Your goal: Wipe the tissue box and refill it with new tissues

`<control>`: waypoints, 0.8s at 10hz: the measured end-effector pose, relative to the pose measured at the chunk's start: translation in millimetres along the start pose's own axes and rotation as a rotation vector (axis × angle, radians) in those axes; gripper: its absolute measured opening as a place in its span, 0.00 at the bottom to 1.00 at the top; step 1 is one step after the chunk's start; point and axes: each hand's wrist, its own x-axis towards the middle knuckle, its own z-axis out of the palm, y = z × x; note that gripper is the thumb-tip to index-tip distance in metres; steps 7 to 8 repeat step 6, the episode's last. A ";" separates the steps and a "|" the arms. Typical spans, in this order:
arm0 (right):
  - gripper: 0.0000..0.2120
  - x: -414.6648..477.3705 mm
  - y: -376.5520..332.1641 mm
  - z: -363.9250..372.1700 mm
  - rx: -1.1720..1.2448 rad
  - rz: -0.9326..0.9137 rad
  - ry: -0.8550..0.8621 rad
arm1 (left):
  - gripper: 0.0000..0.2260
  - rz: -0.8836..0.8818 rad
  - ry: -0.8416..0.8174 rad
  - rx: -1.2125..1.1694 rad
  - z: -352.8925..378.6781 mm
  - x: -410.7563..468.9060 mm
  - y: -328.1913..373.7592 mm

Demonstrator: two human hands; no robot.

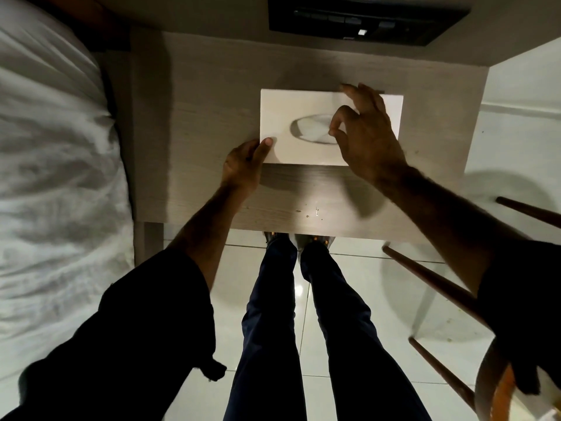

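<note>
The right hand [365,138] hovers over the right half of the tissue box [303,126], its fingers [352,94] spread and loosely curled, with the thumb and forefinger tips close together at the right end of the oval opening [312,130]. Whether they pinch a tissue there cannot be told. The left hand [244,165] rests at the box's near left corner, its thumb lying on the top face and the other fingers curled against the near side, steadying the box without closing fully around it.

The box is a flat white rectangle with smooth, matte faces and sharp edges, and the opening in its lid is a shaded oval with pale material showing inside. It lies near the middle of the table [194,117], long side across the view, nothing else close to it.

The table has a pale wood-grain top with a few small specks near its front edge. At the far edge sits a black, flat device [364,21] with a row of buttons. To the left, just beside the table, is a bed [54,162] covered in rumpled white sheets. To the right, dark brown wooden chair legs [431,281] slant over the glossy white tiled floor [358,268]. The person's dark-trousered legs [273,314] and shoes stand at the table's front edge.
</note>
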 end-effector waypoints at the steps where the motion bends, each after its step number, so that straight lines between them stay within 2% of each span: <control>1: 0.07 -5.8 -2.4 -1.0 0.016 -0.043 0.016 | 0.17 0.003 0.009 -0.011 0.2 -1.3 2.1; 4: 0.08 -16.1 0.0 1.9 0.114 -0.009 0.013 | 0.08 0.033 0.057 -0.048 5.1 -10.9 5.2; 6: 0.12 -25.9 14.1 7.4 0.204 -0.003 0.107 | 0.09 0.102 0.150 -0.145 6.3 -26.3 1.1; 8: 0.12 -25.9 14.1 7.4 0.204 -0.003 0.107 | 0.09 0.102 0.150 -0.145 6.3 -26.3 1.1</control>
